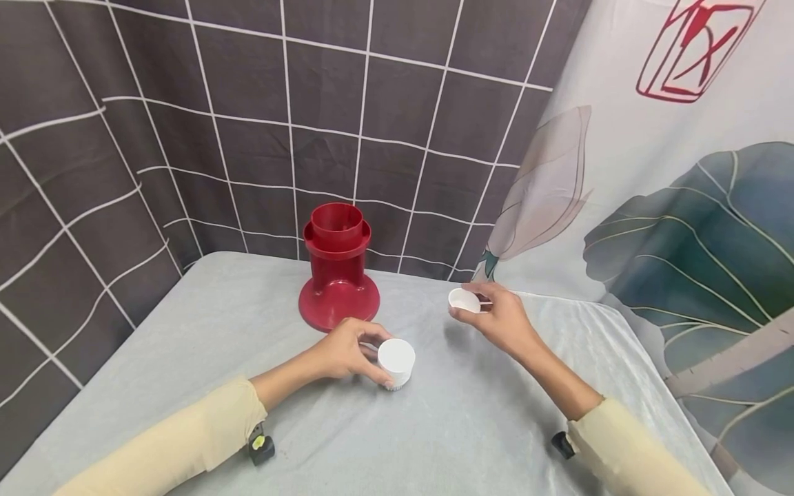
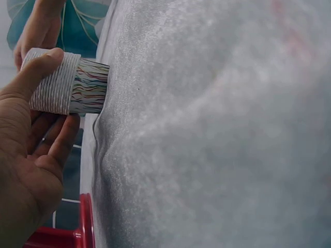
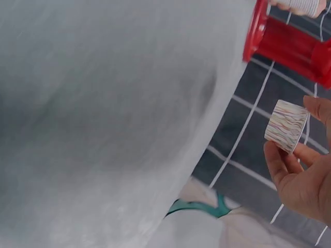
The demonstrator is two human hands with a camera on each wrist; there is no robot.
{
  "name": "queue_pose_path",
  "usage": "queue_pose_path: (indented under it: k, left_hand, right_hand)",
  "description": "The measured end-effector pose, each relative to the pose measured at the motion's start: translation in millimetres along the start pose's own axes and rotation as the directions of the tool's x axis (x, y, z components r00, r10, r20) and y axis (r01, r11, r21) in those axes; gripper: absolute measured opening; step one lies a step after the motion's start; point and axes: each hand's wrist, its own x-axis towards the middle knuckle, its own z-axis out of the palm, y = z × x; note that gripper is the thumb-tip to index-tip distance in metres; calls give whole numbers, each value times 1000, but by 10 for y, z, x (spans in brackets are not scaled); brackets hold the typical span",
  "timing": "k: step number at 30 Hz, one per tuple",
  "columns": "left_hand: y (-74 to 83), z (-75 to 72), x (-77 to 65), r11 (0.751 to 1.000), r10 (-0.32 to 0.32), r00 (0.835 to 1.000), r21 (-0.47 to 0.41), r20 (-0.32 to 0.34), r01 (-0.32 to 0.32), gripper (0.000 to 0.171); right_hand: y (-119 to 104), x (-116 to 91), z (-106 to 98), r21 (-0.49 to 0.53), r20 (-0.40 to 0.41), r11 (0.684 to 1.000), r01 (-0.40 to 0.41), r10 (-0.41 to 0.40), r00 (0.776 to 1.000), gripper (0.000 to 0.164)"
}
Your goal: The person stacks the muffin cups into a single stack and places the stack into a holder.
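Observation:
My left hand grips a stack of small white paper cups between thumb and fingers. In the left wrist view, the stack shows many ridged rims and a body with wavy coloured lines; its narrow end meets the cloth. To the right, my right hand holds a single paper cup raised above the table, mouth upward. The right wrist view shows thumb and fingers pinching this cup by its sides, with the same streaky pattern. The two hands are apart.
A red plastic stand with a round base and upright tubes is just behind my left hand. Pale cloth covers the table. Behind hang a dark gridded curtain and a floral white one.

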Motion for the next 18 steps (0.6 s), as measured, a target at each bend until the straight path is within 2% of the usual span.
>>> queue_pose_path:
  k: [9, 18]
  left_hand:
    - [29, -1, -12, 1000, 7, 1000, -4, 3, -7, 50]
    - [43, -3, -8, 1000, -12, 1000, 5, 12, 12, 50]
  right_hand:
    - [-256, -115, 112, 49, 52, 997, 61, -63, 997, 51]
    - [-460, -223, 167, 107, 106, 989, 101, -113, 988, 50]
